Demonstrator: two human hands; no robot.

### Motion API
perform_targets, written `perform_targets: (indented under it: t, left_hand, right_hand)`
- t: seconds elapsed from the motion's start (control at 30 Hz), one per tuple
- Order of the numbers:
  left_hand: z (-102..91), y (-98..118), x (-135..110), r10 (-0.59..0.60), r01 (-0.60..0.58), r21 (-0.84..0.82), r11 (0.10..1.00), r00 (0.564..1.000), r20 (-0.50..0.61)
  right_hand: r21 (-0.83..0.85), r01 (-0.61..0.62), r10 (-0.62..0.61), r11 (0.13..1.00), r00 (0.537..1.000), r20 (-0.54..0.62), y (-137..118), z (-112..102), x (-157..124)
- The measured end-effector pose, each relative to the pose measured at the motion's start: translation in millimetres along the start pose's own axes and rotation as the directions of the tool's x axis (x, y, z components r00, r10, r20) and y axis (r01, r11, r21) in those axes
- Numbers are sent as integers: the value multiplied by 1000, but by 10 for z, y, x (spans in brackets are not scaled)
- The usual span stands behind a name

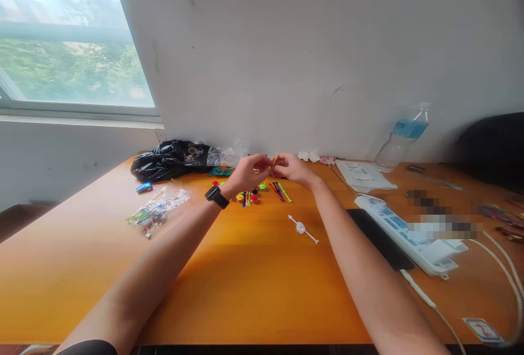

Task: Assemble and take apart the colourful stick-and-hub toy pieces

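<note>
My left hand (pixel 250 173), with a black watch on its wrist, meets my right hand (pixel 293 169) above the far part of the table. The fingertips of both are closed around a thin yellow plastic stick (pixel 275 159), which stands tilted between them; its lower end is hidden. Below lie small round pieces, among them a yellow one (pixel 239 197) and a red one (pixel 254 199). Several coloured sticks (pixel 281 191) in red, blue and green lie beneath my right hand. Closer to me rests a white arrow-ended stick with a round middle (pixel 301 228).
A clear bag of small parts (pixel 158 210) and a blue item (pixel 144 187) lie left. Behind them is a black plastic bag (pixel 172 159). To the right are a power strip (pixel 403 232), a dark flat device (pixel 379 237), cables and a plastic bottle (pixel 403 136).
</note>
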State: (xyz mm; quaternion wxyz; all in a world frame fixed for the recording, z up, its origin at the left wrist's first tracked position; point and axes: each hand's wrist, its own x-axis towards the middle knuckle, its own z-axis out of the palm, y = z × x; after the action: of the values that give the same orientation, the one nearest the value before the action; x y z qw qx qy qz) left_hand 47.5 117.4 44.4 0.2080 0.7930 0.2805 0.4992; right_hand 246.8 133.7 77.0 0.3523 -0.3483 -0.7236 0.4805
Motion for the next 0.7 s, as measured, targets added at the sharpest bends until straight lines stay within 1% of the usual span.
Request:
perform_targets:
  t: [0.1, 0.27, 0.43, 0.53, 0.63, 0.7]
  left_hand:
    - [-19, 14, 10, -22, 23, -13, 1000, 1000, 3]
    - [-37, 16, 35, -93, 96, -106, 990, 995, 31]
    - [-42, 24, 44, -98, 100, -101, 990, 995, 26]
    - [-25, 28, 35, -106, 108, -86, 990, 994, 34]
    - [-20, 41, 25, -100, 104, -57, 993, 993, 58]
    - [-32, 55, 15, -83, 83, -6, 997, 994, 71]
  right_hand:
    - [40, 23, -23, 999, 1000, -15, 6, 13, -10]
    - [125, -6, 7, 992, 1000, -3, 42, 12, -17]
    - [169, -31, 27, 985, 999, 27, 78, 0, -17]
    - [138, -44, 38, 989, 998, 49, 92, 27, -23]
    - [33, -77, 75, 996, 995, 63, 129, 52, -19]
    - [-34, -90, 92, 995, 994, 58, 173, 44, -6]
